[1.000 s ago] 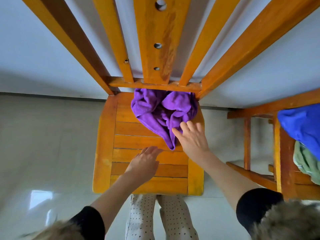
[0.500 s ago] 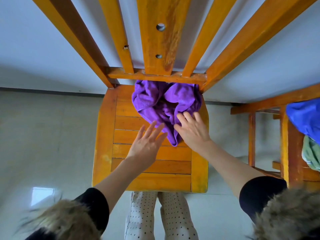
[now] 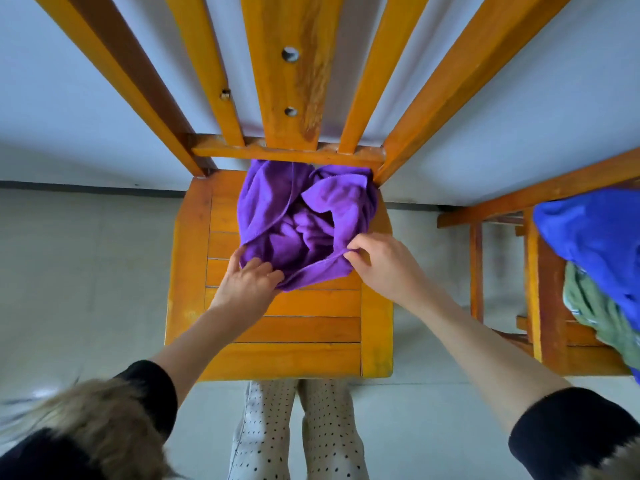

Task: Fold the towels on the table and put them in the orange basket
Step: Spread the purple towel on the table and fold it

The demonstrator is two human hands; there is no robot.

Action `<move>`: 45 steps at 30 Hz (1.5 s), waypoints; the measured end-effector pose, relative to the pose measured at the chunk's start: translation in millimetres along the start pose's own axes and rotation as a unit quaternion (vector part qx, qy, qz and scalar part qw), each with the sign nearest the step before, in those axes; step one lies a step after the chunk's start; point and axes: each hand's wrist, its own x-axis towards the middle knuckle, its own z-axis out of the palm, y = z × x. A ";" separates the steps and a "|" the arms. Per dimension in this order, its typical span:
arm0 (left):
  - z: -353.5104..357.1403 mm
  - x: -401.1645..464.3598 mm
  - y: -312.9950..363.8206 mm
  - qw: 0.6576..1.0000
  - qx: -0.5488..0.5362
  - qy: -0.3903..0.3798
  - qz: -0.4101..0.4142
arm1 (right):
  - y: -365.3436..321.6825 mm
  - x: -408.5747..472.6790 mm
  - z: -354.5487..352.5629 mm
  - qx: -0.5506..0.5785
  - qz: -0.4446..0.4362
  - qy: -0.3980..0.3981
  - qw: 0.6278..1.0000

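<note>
A crumpled purple towel [image 3: 304, 216] lies at the back of an orange wooden chair seat [image 3: 294, 351], against the backrest. My left hand [image 3: 247, 282] grips the towel's near left part, fingers curled into the cloth. My right hand [image 3: 384, 265] pinches the towel's near right edge. A stretch of hem runs taut between the two hands. No orange basket is in view.
The chair's backrest slats [image 3: 287, 71] rise toward the camera over a white wall. A second wooden chair [image 3: 540, 299] at the right holds a blue towel [image 3: 595, 237] and a green towel [image 3: 595, 313]. My legs in dotted trousers [image 3: 294, 431] stand at the seat's front edge.
Both hands moved forward from hovering open over the seat and took hold of the towel's near edge. The hanging tip of the towel got drawn out sideways between them.
</note>
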 end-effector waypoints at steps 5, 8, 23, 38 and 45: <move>-70.9 -23.3 -14.8 0.974 -0.204 0.042 -0.087 | -27.3 -11.3 -62.3 0.036 0.030 0.007 0.999; -132.6 -35.9 -18.5 0.958 -0.242 0.089 -0.128 | -58.2 -15.0 -107.5 0.054 0.032 0.035 0.997; -358.9 -162.8 14.5 0.912 -0.245 0.287 -0.160 | -203.0 -66.4 -315.5 0.122 -0.074 0.125 0.982; -424.1 -410.5 17.4 0.762 -0.278 0.459 -0.362 | -428.0 -73.3 -333.0 0.108 -0.257 0.069 0.958; -405.8 -555.5 -7.1 0.710 -0.245 0.484 -0.448 | -576.6 -85.5 -265.1 0.134 -0.360 0.036 0.923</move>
